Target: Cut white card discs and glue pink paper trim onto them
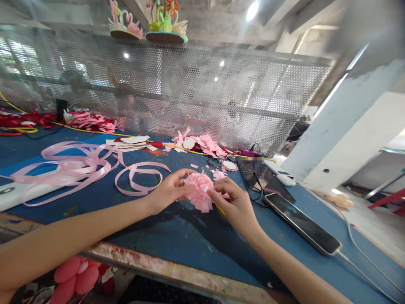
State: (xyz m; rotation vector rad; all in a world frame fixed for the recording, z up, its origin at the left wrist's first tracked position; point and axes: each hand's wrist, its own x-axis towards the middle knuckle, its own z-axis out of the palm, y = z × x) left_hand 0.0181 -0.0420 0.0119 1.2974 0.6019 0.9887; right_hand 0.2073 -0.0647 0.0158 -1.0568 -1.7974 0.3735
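A round pink ribbon flower [199, 190] is held up between my two hands, over the blue tabletop. My left hand [173, 188] grips its left side, thumb and fingers closed on the edge. At its right side, the thumb and fingertips of my right hand [232, 198] pinch the petals. Loose strips hang from the flower's lower edge. Just left of my left hand lies a loop of pink ribbon [139, 192]. Behind the flower, small pink pieces [218, 175] and a round pink-edged disc [229, 165] rest on the table.
More pink ribbon [91, 162] lies coiled over a long white device [41, 190] at left. White card pieces [131, 142] and a heap of pink petals [205, 143] sit toward the back. At right is a phone [303, 223] with a cable. A perforated metal screen [190, 93] stands behind.
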